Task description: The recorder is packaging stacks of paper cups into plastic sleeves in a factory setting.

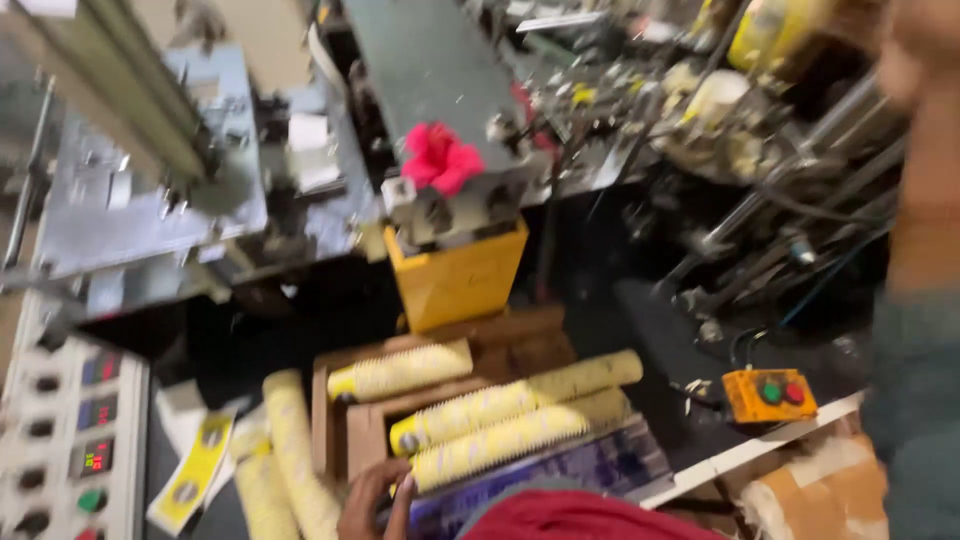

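The picture is motion-blurred. My left hand (372, 497) shows at the bottom edge, its fingers at the near end of a yellow speckled roll (510, 437); blur hides whether it grips it. That roll lies beside a second roll (515, 395) and a third (400, 370) on a wooden tray (345, 430). Two more yellow rolls (295, 450) lie left of the tray. A red cloth or sleeve (580, 518) sits just right of the hand. My right hand is out of view.
A yellow box (455, 280) under a grey machine (150, 200) carries a pink flower (438, 158). A control panel (70, 440) is at the left, an orange button box (768, 393) at the right. Another person's arm (920, 250) fills the right edge.
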